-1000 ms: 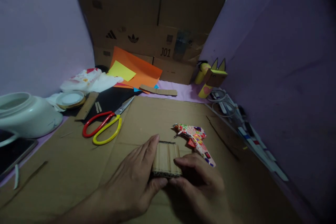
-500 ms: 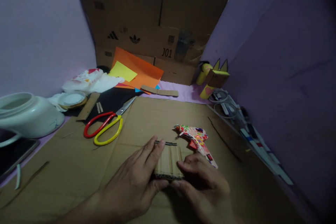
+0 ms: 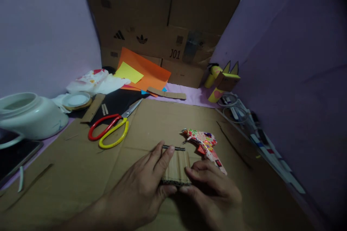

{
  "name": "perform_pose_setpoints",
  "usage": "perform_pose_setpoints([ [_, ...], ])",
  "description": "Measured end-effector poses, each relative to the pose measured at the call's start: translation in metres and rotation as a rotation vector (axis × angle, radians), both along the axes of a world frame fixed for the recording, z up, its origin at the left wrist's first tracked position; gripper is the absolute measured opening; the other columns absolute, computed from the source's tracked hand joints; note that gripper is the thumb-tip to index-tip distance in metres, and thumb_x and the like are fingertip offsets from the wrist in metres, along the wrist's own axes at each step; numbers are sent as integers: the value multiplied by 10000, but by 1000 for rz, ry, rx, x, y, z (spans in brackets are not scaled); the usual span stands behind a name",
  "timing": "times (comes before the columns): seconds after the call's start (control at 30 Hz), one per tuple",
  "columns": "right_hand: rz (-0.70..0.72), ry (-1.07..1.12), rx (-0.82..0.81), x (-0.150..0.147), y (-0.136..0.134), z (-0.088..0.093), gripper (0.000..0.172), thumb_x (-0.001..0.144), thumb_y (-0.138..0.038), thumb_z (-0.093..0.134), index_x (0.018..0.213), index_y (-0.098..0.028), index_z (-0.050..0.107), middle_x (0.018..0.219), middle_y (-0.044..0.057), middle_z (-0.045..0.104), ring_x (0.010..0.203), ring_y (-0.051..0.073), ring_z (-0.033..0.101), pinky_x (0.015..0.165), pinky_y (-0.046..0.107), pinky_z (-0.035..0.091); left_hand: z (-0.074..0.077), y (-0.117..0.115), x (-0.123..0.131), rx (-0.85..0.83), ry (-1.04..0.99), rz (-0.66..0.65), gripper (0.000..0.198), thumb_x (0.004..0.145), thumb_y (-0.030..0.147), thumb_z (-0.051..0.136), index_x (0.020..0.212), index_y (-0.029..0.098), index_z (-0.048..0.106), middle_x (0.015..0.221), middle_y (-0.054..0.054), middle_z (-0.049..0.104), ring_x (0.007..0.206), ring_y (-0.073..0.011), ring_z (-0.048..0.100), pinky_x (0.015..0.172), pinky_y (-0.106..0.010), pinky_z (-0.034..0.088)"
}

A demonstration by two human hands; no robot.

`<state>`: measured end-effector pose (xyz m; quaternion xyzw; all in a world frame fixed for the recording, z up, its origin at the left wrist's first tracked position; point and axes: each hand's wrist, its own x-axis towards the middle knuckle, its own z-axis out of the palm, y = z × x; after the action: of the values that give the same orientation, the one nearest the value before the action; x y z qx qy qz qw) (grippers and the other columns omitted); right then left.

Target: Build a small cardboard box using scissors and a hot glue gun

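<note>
Between my hands is a small piece of corrugated cardboard, with ridges on its top face and a dark, fluted edge towards me. My left hand grips its left side, fingers over the top and thumb at the near edge. My right hand pinches its right near corner, with curled fingers and the thumb below. A narrow dark-edged strip lies along the far end of the piece, by my left fingertips. Just beyond my right hand rests a flower-patterned glue gun, nozzle pointing left.
Scissors with red and yellow handles lie left on the cardboard mat. A white pot and a phone stand at the far left. Orange paper is at the back. A yellow paper figure and pens are at right.
The whole view has shifted slightly, so things appear a little further right. Both hands keep their hold on the cardboard piece with almost no movement.
</note>
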<state>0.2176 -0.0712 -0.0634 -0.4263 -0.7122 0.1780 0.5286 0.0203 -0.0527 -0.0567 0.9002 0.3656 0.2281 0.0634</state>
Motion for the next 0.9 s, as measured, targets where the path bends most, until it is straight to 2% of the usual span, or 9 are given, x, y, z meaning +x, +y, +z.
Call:
perform_pose_setpoints([
  [0.33, -2, -31, 18, 0, 1, 2, 155, 702, -142, 719, 855, -152, 696, 724, 51, 616, 608, 162, 613, 481, 252, 469, -1, 3, -1, 18, -12, -12, 530, 908, 284, 391, 1378, 95, 235, 1290, -322, 461, 1212, -356, 468, 846, -470, 523],
  [0.63, 48, -44, 23, 1, 1, 2, 57, 729, -138, 698, 779, -142, 670, 692, 42, 600, 544, 132, 582, 458, 239, 456, -3, 3, -1, -22, -29, -8, 580, 890, 301, 445, 1396, 128, 218, 1326, -301, 432, 1236, -340, 446, 865, -458, 515],
  [0.9, 17, -61, 74, -3, 0, 7, 154, 693, -102, 693, 832, -146, 644, 686, 38, 583, 565, 152, 575, 473, 266, 464, -4, 3, -2, -37, -64, -14, 582, 877, 297, 471, 1392, 130, 256, 1337, -281, 434, 1258, -334, 420, 894, -457, 495],
])
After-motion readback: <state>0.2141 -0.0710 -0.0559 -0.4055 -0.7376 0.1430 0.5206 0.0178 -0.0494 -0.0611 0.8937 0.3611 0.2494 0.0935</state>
